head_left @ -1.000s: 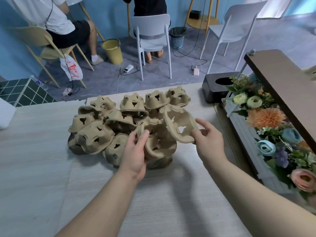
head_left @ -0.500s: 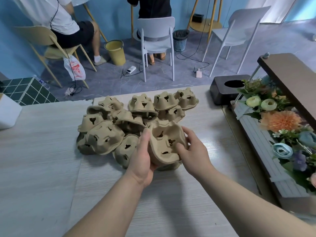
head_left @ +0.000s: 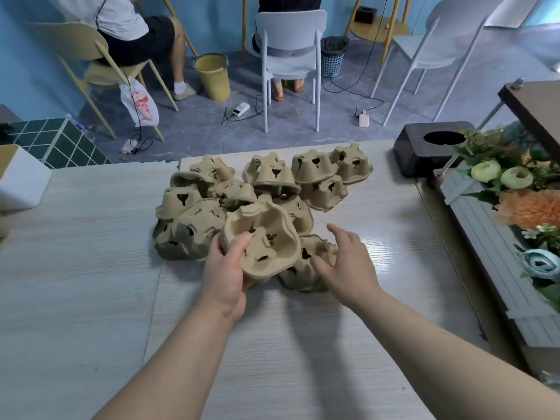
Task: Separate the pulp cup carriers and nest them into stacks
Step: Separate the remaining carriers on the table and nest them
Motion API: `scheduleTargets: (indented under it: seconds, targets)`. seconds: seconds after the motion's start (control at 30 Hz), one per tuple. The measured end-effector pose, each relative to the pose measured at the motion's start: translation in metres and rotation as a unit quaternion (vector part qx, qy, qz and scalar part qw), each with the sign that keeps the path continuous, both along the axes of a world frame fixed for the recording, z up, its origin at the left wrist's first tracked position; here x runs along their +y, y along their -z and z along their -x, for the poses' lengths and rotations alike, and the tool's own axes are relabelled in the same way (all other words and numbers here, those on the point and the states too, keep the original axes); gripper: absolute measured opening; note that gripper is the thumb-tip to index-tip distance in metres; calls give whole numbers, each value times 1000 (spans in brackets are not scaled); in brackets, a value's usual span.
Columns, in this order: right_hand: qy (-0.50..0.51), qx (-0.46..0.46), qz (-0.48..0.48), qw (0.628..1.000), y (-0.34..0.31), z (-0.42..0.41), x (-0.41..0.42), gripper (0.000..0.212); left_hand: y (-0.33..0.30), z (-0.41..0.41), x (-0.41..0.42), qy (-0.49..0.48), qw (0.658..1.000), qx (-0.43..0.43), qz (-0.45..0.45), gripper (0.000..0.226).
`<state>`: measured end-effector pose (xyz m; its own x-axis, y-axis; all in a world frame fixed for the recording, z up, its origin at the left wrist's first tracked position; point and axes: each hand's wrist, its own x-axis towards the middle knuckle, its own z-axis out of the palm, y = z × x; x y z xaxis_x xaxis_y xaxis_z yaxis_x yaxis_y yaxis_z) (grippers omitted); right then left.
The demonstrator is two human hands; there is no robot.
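A heap of several brown pulp cup carriers (head_left: 266, 183) lies on the pale wooden table (head_left: 75, 283), most of them upside down. My left hand (head_left: 225, 268) grips a nested pair of carriers (head_left: 262, 242) by its left rim, hollow side tilted toward me, just above the heap's near edge. Another carrier (head_left: 306, 268) lies on the table below and to the right of that pair. My right hand (head_left: 345, 262) hovers over this carrier with spread, relaxed fingers and holds nothing.
A white box (head_left: 21, 180) stands at the table's left edge. A dark box with a round hole (head_left: 430, 150) and a planter of artificial flowers (head_left: 521, 207) line the right side. Chairs, seated people and a yellow bin (head_left: 212, 75) are beyond the table.
My right hand brought a separate carrier into the one in my left hand, nested it, then let go and moved right over the carrier on the table.
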<state>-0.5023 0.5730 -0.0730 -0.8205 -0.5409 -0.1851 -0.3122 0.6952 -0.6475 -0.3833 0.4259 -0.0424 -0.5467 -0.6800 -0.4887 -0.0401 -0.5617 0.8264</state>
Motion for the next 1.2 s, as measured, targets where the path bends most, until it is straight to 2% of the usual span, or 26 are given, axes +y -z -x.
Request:
scheduleTargets:
  seconds: [0.1, 0.2, 0.37, 0.5, 0.57, 0.67, 0.77, 0.97, 1.2]
  targets:
    - [-111, 6, -57, 992, 3, -6, -6, 85, 2, -3, -4, -15, 1000, -5, -5, 27]
    - [-183, 45, -121, 975, 9, -6, -14, 92, 1, -5, -6, -16, 1000, -3, -4, 24]
    - [-222, 125, -172, 952, 7, -2, -26, 86, 2, -7, -10, -3, 1000, -2, -1, 27]
    - [-236, 168, -175, 941, 10, 2, -31, 78, 1, -9, -12, 7, 1000, -3, 2, 28]
    - [-208, 153, -147, 955, 10, 5, -30, 76, 0, -10, -12, 10, 1000, 0, -1, 31]
    - [-93, 126, -87, 984, 4, 12, -23, 69, 0, -10, -13, 11, 1000, 2, -3, 31]
    - [3, 86, -48, 995, -2, 21, -11, 60, 1, -7, -10, 21, 1000, 3, -3, 27]
    - [150, 54, 24, 987, -1, 35, 23, 50, 4, 6, 4, 54, 999, 6, -5, 25]
    - [235, -16, 89, 968, 22, 43, 58, 36, 8, 20, 21, 90, 996, -1, 7, 26]
